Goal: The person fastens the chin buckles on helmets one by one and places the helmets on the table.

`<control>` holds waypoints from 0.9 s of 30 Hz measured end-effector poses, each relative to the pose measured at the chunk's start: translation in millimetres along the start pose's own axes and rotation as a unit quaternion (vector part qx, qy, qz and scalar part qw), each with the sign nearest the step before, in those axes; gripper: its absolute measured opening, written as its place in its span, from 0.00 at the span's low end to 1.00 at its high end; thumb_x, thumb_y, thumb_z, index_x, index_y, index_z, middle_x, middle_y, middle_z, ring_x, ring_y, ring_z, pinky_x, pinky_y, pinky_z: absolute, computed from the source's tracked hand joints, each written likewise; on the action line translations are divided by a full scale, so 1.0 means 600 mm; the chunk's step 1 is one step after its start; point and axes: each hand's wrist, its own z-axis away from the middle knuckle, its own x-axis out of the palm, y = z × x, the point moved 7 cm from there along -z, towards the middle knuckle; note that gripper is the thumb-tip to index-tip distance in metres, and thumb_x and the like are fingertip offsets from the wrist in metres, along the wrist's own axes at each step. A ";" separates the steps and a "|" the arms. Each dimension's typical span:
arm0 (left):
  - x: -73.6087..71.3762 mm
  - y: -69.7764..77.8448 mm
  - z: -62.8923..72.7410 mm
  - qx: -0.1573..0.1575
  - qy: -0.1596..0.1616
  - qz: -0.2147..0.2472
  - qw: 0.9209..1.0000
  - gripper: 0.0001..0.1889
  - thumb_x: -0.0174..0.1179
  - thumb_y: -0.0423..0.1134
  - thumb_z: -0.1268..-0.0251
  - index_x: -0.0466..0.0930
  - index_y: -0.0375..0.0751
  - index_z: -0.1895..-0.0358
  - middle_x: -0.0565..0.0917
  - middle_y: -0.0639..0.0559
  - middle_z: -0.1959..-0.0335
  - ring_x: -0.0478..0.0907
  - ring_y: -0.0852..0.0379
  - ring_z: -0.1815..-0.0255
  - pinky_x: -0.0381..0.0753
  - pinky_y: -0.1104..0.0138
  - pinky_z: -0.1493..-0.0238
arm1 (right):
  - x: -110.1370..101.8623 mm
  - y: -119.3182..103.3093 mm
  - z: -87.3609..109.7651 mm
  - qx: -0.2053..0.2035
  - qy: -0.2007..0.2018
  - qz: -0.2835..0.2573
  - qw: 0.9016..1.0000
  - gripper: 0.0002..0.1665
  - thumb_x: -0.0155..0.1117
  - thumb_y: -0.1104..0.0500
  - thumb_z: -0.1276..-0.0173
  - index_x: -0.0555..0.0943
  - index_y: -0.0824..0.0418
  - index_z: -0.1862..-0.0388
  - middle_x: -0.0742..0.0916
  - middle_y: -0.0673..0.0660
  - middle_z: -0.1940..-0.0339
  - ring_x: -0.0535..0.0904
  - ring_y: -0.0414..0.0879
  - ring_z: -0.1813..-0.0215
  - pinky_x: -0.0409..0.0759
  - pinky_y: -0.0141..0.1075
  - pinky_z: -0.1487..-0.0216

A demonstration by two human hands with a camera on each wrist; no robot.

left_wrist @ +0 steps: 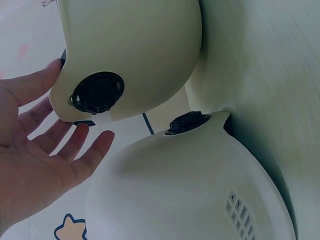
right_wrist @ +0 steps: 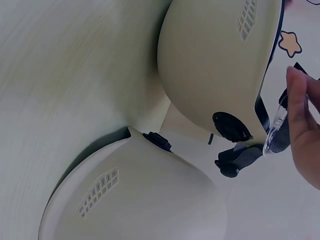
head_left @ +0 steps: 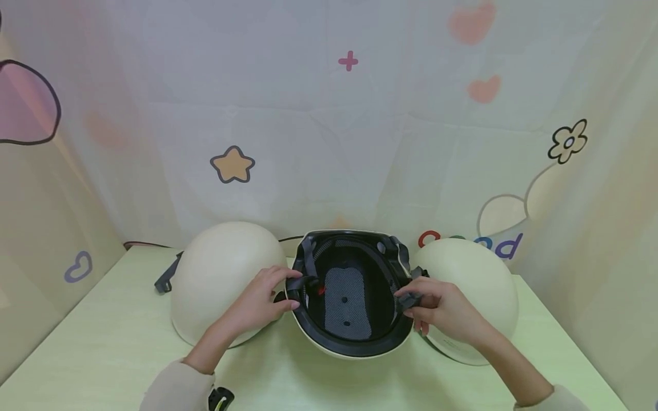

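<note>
A cream helmet (head_left: 354, 349) stands upside down on the table, its opening and black lining (head_left: 345, 302) facing me. My left hand (head_left: 267, 291) holds its left edge, thumb and a finger near the black strap there. In the left wrist view, this hand (left_wrist: 45, 135) has its other fingers spread beside the shell, near a round black fitting (left_wrist: 98, 92). My right hand (head_left: 444, 308) pinches the black chin strap (head_left: 409, 299) at the right edge. A clear plastic piece (right_wrist: 276, 134) shows on that strap in the right wrist view. The strap's far end is partly hidden by my fingers.
Another cream helmet (head_left: 226, 274) sits dome-up close on the left, a black buckle (head_left: 165, 281) sticking out behind it. A third helmet (head_left: 470, 291) is dome-up on the right. A printed cloth (head_left: 308, 142) hangs behind the table (head_left: 77, 342).
</note>
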 end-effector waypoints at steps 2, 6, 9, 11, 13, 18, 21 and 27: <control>0.000 0.000 0.000 0.000 0.000 0.002 1.000 0.21 0.66 0.32 0.48 0.74 0.37 0.48 0.74 0.43 0.49 0.68 0.46 0.49 0.74 0.59 0.58 | 0.002 0.000 0.000 -0.010 -0.017 -0.026 0.999 0.17 0.55 0.77 0.41 0.75 0.72 0.51 0.77 0.63 0.65 0.79 0.47 0.78 0.80 0.36 0.72; 0.001 0.001 0.001 0.005 0.002 0.000 1.000 0.22 0.66 0.32 0.49 0.75 0.37 0.48 0.74 0.43 0.49 0.68 0.47 0.49 0.73 0.61 0.60 | 0.005 -0.002 0.001 -0.043 -0.046 -0.078 0.995 0.19 0.46 0.79 0.39 0.70 0.79 0.48 0.74 0.67 0.60 0.81 0.51 0.71 0.81 0.40 0.65; 0.000 0.002 0.002 0.007 0.003 -0.001 1.000 0.22 0.66 0.32 0.49 0.75 0.37 0.48 0.75 0.43 0.49 0.69 0.46 0.49 0.73 0.61 0.60 | 0.003 -0.001 0.001 -0.036 -0.046 -0.088 0.994 0.16 0.46 0.73 0.33 0.70 0.80 0.47 0.76 0.68 0.60 0.81 0.53 0.70 0.81 0.41 0.63; 0.000 0.002 0.002 0.006 0.003 0.000 1.000 0.22 0.66 0.32 0.49 0.75 0.37 0.48 0.75 0.44 0.49 0.69 0.46 0.49 0.73 0.60 0.59 | 0.000 0.003 0.001 -0.010 -0.036 -0.077 0.996 0.17 0.49 0.67 0.30 0.71 0.78 0.48 0.77 0.67 0.61 0.82 0.53 0.71 0.80 0.38 0.60; 0.000 0.002 0.002 0.005 0.004 0.002 1.000 0.22 0.66 0.32 0.49 0.75 0.37 0.48 0.75 0.44 0.49 0.69 0.46 0.49 0.73 0.60 0.59 | -0.002 0.008 0.002 0.013 -0.028 -0.055 0.998 0.18 0.53 0.62 0.31 0.73 0.76 0.49 0.78 0.66 0.60 0.82 0.52 0.72 0.79 0.34 0.57; 0.000 0.002 0.002 0.005 0.005 0.005 1.000 0.21 0.66 0.33 0.48 0.75 0.37 0.49 0.75 0.44 0.50 0.69 0.47 0.49 0.73 0.60 0.59 | -0.003 0.012 0.002 0.024 -0.031 -0.031 0.999 0.17 0.62 0.62 0.38 0.77 0.71 0.53 0.78 0.65 0.56 0.80 0.49 0.71 0.79 0.34 0.62; 0.000 0.001 0.001 0.008 0.010 0.004 1.000 0.18 0.65 0.36 0.46 0.76 0.37 0.50 0.76 0.45 0.51 0.70 0.47 0.51 0.73 0.60 0.60 | -0.003 0.012 0.002 0.017 -0.041 -0.031 0.999 0.18 0.66 0.64 0.42 0.76 0.70 0.54 0.77 0.65 0.56 0.80 0.45 0.68 0.79 0.34 0.65; 0.001 -0.001 -0.003 0.005 0.015 0.005 1.000 0.15 0.63 0.38 0.43 0.77 0.38 0.52 0.77 0.45 0.53 0.71 0.48 0.52 0.75 0.57 0.58 | -0.005 0.010 0.001 0.006 -0.039 -0.013 0.999 0.21 0.66 0.69 0.45 0.74 0.73 0.52 0.75 0.66 0.54 0.79 0.43 0.68 0.79 0.32 0.67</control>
